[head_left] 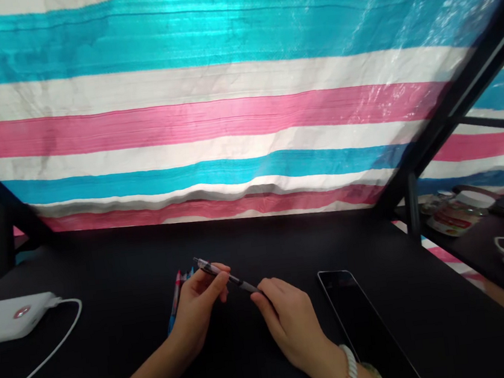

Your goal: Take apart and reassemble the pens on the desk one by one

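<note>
A slim dark and clear pen (239, 282) slants between my two hands above the black table. My left hand (197, 307) pinches its clip end between thumb and fingers. At the other end, my right hand (289, 318) closes around the pen, so its tip is hidden. Several more pens (174, 301), with red and blue parts, lie on the table just left of my left hand, partly covered by it. A dark-screened smartphone (368, 327) lies to the right of my right hand, whose wrist wears a white coiled band.
The black table (119, 265) ends at a striped plastic sheet (226, 119). A white power bank (12, 318) with a white cable (64, 338) lies at the left. Black frame bars (436, 131) rise at both sides. Beyond the right bar stands a jar (459, 214).
</note>
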`<state>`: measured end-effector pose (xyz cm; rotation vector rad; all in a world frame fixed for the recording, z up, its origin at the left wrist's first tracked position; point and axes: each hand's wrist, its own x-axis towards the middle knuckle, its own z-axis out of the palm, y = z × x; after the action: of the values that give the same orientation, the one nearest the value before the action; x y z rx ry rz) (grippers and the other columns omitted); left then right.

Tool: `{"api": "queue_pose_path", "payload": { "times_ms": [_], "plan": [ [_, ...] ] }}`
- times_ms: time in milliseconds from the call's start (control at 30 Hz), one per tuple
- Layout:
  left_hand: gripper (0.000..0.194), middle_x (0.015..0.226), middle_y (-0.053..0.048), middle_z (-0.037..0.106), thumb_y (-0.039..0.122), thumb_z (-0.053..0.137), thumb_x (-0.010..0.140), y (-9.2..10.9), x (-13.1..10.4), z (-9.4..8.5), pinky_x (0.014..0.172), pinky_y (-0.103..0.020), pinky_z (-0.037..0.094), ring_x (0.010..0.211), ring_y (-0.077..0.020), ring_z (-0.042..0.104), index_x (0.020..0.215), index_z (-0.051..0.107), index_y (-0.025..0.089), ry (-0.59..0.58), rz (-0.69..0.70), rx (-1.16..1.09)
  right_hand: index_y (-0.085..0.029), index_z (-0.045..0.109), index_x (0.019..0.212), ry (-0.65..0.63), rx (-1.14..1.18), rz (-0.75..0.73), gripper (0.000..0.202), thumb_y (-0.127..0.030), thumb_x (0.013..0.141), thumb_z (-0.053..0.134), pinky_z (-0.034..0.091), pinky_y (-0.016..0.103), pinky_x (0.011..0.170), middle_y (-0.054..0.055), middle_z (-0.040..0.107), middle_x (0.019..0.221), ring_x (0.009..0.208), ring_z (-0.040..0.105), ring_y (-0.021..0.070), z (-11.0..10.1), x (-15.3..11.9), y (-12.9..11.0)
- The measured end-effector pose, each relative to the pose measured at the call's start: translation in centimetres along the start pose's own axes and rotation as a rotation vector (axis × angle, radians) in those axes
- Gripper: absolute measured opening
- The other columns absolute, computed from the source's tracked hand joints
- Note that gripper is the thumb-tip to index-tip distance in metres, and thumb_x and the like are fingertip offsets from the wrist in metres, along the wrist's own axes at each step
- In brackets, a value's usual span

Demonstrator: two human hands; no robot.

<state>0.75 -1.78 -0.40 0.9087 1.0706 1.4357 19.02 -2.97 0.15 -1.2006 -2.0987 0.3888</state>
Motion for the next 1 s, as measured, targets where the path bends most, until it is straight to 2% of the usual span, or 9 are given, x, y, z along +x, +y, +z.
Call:
{"api": "queue_pose_path", "payload": {
  "times_ms": [200, 433, 633, 800, 900, 967, 1000],
  "plan": [
    [0.034, 0.064, 0.001, 0.057, 0.043, 0.087, 0.064, 0.1, 0.1, -0.2, 0.063, -0.025, 0.035, 0.058, -0.0088, 0.046, 0.080, 0.076, 0.015, -0.038, -0.044, -0.079, -0.020, 0.040, 0.069, -0.087, 0.109, 0.100, 0.040, -0.037, 0.104, 0.033, 0.024, 0.027, 0.056, -0.001, 0.050, 0.063, 0.056, 0.043, 0.0124, 0.0, -0.1, -0.3],
    [0.032, 0.067, 0.000, 0.059, 0.041, 0.088, 0.061, 0.2, 0.2, -0.2, 0.066, -0.026, 0.036, 0.059, -0.0090, 0.046, 0.076, 0.076, 0.015, -0.052, -0.028, -0.091, -0.021, 0.036, 0.064, -0.185, 0.471, 0.274, 0.049, -0.051, 0.102, 0.030, 0.024, 0.026, 0.051, -0.003, 0.038, 0.059, 0.054, 0.032, 0.0111, 0.3, -0.2, -0.9],
    [0.032, 0.066, -0.001, 0.060, 0.041, 0.089, 0.059, 0.4, 0.1, -0.2, 0.069, -0.026, 0.039, 0.063, -0.0105, 0.048, 0.074, 0.076, 0.015, -0.046, -0.029, -0.084, -0.022, 0.035, 0.058, -0.219, 0.821, 0.366, 0.057, -0.065, 0.095, 0.041, 0.022, 0.026, 0.049, -0.005, 0.030, 0.055, 0.052, 0.026, 0.0100, 1.0, 0.0, -0.7],
    [0.033, 0.077, -0.003, 0.067, 0.040, 0.091, 0.057, 0.1, 0.1, -0.4, 0.073, -0.026, 0.043, 0.071, -0.0132, 0.055, 0.074, 0.076, 0.016, -0.007, -0.047, -0.098, -0.022, 0.036, 0.056, -0.313, 0.997, 0.437, 0.060, -0.071, 0.088, 0.046, 0.018, 0.026, 0.046, -0.007, 0.029, 0.046, 0.044, 0.024, 0.0076, 1.3, 0.4, -0.4],
    [0.035, 0.084, -0.005, 0.070, 0.041, 0.087, 0.066, 0.1, -0.1, -0.2, 0.078, -0.027, 0.046, 0.082, -0.0168, 0.060, 0.090, 0.077, 0.017, -0.019, -0.025, -0.081, -0.021, 0.043, 0.058, -0.377, 0.985, 0.490, 0.061, -0.074, 0.086, 0.045, 0.022, 0.025, 0.045, -0.006, 0.036, 0.045, 0.042, 0.030, 0.0077, 1.1, 0.5, -0.8],
    [0.048, 0.087, -0.005, 0.071, 0.039, 0.082, 0.073, 0.4, -0.2, 0.0, 0.081, -0.028, 0.047, 0.085, -0.0178, 0.063, 0.116, 0.070, 0.020, -0.047, -0.013, -0.068, -0.018, 0.049, 0.059, -0.392, 0.950, 0.507, 0.063, -0.076, 0.085, 0.045, 0.027, 0.024, 0.047, -0.003, 0.042, 0.047, 0.044, 0.037, 0.0086, 1.0, 0.4, -1.1],
    [0.059, 0.089, -0.005, 0.072, 0.037, 0.081, 0.076, 0.5, -0.3, 0.1, 0.081, -0.029, 0.048, 0.085, -0.0178, 0.064, 0.129, 0.062, 0.023, -0.054, -0.013, -0.069, -0.017, 0.053, 0.061, -0.410, 0.949, 0.522, 0.065, -0.078, 0.083, 0.044, 0.029, 0.024, 0.047, -0.003, 0.044, 0.048, 0.045, 0.039, 0.0089, 1.1, 0.4, -1.1]
  ]
}}
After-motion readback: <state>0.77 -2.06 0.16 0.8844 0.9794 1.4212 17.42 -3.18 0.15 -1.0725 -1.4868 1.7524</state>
